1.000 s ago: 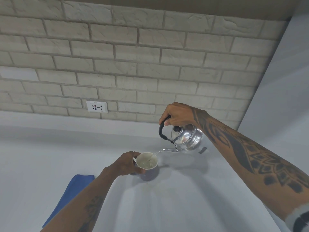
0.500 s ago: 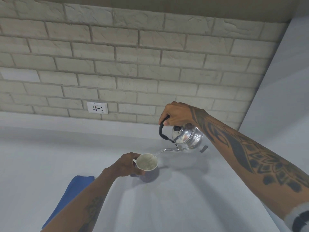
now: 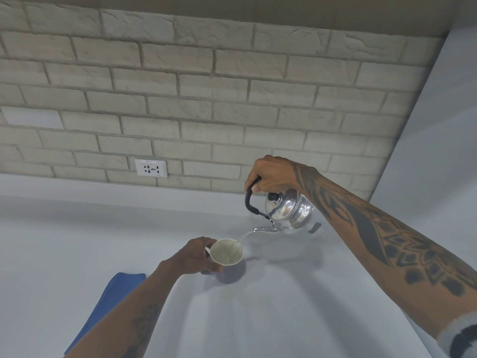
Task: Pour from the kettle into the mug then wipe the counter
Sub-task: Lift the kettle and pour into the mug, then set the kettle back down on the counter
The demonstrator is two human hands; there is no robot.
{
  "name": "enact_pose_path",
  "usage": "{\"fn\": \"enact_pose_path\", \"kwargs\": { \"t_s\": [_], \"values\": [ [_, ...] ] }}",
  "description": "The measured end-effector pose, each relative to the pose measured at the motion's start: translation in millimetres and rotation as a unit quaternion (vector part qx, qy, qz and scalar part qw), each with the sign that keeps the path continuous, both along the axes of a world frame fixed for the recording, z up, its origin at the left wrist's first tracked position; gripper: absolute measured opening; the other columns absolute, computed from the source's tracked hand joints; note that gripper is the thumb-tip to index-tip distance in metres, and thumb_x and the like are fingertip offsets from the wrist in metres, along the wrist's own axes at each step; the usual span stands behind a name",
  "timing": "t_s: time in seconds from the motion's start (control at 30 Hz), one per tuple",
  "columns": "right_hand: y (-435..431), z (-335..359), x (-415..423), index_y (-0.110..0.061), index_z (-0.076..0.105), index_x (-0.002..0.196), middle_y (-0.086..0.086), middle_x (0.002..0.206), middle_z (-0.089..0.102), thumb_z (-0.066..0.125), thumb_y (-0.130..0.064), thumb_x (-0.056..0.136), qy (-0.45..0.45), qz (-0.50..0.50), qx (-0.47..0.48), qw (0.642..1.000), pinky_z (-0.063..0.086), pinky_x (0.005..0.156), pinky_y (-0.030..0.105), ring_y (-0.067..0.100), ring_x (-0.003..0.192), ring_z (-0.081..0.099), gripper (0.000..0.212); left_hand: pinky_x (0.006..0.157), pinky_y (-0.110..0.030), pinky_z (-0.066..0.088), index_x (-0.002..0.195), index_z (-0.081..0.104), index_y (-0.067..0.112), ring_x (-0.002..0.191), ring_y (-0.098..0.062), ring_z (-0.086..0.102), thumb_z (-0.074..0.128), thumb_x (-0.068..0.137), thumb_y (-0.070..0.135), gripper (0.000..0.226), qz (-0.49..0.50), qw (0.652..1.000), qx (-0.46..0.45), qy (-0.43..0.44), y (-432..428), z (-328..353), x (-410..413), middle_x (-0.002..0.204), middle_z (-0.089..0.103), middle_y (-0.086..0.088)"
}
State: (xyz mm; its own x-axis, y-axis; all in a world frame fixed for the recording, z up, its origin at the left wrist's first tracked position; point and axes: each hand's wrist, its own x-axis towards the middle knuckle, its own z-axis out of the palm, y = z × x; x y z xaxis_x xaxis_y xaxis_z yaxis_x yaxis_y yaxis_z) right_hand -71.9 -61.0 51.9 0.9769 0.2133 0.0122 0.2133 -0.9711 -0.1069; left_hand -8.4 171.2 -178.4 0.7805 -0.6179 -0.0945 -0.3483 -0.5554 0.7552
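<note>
Right hand is gripping the black handle of the kettle, fingers wrapped shut around it, holding the kettle tilted above the table. Kettle is shiny steel, rounded, black lid knob, thin curved spout pointing left; a thin stream is running from the spout into the mug. Mug is standing on the table, white inside, dark outside. Left hand is clasping the mug's left side. Blue cloth is lying flat on the table near the left forearm.
</note>
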Motion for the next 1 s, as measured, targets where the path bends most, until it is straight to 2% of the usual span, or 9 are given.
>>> {"fn": "enact_pose_path", "kwargs": {
  "t_s": [0.13, 0.27, 0.4, 0.47, 0.53, 0.6, 0.73, 0.87, 1.0],
  "values": [
    [1.2, -1.8, 2.9, -0.032, 0.076, 0.098, -0.013, 0.093, 0.070, 0.065, -0.022, 0.081, -0.018, -0.013, -0.002, 1.000, 0.045, 0.067, 0.024, 0.009, 0.075, 0.058, 0.023, 0.061, -0.021, 0.051, 0.095, 0.068, 0.038, 0.061, 0.004, 0.059, 0.089, 0.050, 0.039, 0.050, 0.003, 1.000, 0.001, -0.001, 0.2, 0.5, -1.0, 0.094, 0.069, 0.012],
    [-7.6, -2.7, 0.7, -0.032, 0.077, 0.100, -0.021, 0.084, 0.070, 0.064, -0.020, 0.083, 0.004, -0.019, 0.055, 0.998, 0.046, 0.062, 0.018, 0.002, 0.071, 0.060, 0.025, 0.062, -0.022, 0.051, 0.101, 0.070, 0.029, 0.060, 0.003, 0.057, 0.089, 0.052, 0.037, 0.053, 0.000, 1.000, -0.003, 0.001, -0.6, 3.5, -3.3, 0.100, 0.068, 0.007],
    [-28.2, -19.3, -2.5, -0.031, 0.076, 0.101, -0.020, 0.089, 0.072, 0.066, -0.019, 0.084, 0.013, -0.040, 0.148, 0.988, 0.046, 0.077, 0.016, -0.006, 0.084, 0.063, 0.023, 0.067, -0.023, 0.052, 0.111, 0.063, 0.030, 0.062, 0.005, 0.059, 0.089, 0.056, 0.035, 0.061, 0.000, 1.000, 0.014, 0.009, -0.3, 7.5, -3.7, 0.110, 0.062, 0.007],
    [-39.8, -28.3, -5.8, -0.028, 0.076, 0.103, -0.018, 0.097, 0.073, 0.068, -0.017, 0.085, 0.021, -0.054, 0.207, 0.977, 0.045, 0.085, 0.015, -0.009, 0.091, 0.062, 0.023, 0.071, -0.023, 0.052, 0.125, 0.055, 0.026, 0.075, -0.001, 0.060, 0.091, 0.060, 0.034, 0.075, -0.008, 0.998, 0.051, 0.023, -0.6, 12.1, 0.5, 0.120, 0.056, 0.005],
    [-51.4, -36.4, -9.7, -0.023, 0.076, 0.107, -0.008, 0.109, 0.074, 0.068, -0.013, 0.086, 0.023, -0.064, 0.265, 0.962, 0.045, 0.096, 0.020, 0.002, 0.105, 0.064, 0.024, 0.079, -0.018, 0.049, 0.142, 0.039, 0.022, 0.098, -0.011, 0.056, 0.092, 0.064, 0.028, 0.095, -0.010, 0.994, 0.093, 0.059, -2.7, 22.2, 7.4, 0.132, 0.046, 0.000],
    [-62.2, -45.1, -13.1, -0.017, 0.074, 0.110, -0.002, 0.114, 0.073, 0.067, -0.008, 0.087, 0.020, -0.073, 0.323, 0.943, 0.046, 0.097, 0.019, 0.008, 0.109, 0.064, 0.025, 0.093, -0.023, 0.044, 0.150, 0.028, 0.019, 0.113, -0.017, 0.049, 0.092, 0.066, 0.026, 0.106, -0.017, 0.989, 0.130, 0.068, -7.9, 40.3, 14.4, 0.142, 0.041, -0.005],
    [-78.2, -53.6, -18.2, -0.017, 0.075, 0.109, -0.007, 0.111, 0.071, 0.067, -0.006, 0.087, 0.002, -0.104, 0.404, 0.909, 0.044, 0.066, 0.000, -0.011, 0.088, 0.064, 0.025, 0.092, -0.025, 0.042, 0.149, 0.033, 0.018, 0.109, -0.016, 0.051, 0.089, 0.070, 0.027, 0.097, -0.028, 0.994, 0.109, -0.003, -30.4, 97.6, 24.0, 0.141, 0.047, -0.006],
    [-90.0, -50.8, -21.6, -0.016, 0.074, 0.108, -0.006, 0.111, 0.072, 0.070, -0.009, 0.086, -0.019, -0.106, 0.425, 0.899, 0.046, 0.077, 0.007, 0.001, 0.102, 0.064, 0.024, 0.093, -0.027, 0.045, 0.140, 0.047, 0.019, 0.109, -0.017, 0.056, 0.087, 0.073, 0.024, 0.079, -0.046, 0.996, 0.028, -0.069, -73.4, 158.5, 22.4, 0.128, 0.057, -0.001],
    [-98.9, -43.0, -25.8, -0.013, 0.074, 0.097, -0.002, 0.094, 0.071, 0.071, -0.013, 0.085, -0.047, -0.130, 0.428, 0.893, 0.044, 0.073, 0.012, 0.005, 0.088, 0.063, 0.012, 0.092, -0.030, 0.049, 0.131, 0.054, 0.021, 0.105, -0.016, 0.060, 0.083, 0.076, 0.027, 0.062, -0.079, 0.988, 0.031, -0.130, -122.7, 194.2, 14.7, 0.117, 0.060, 0.005]
  ]
}}
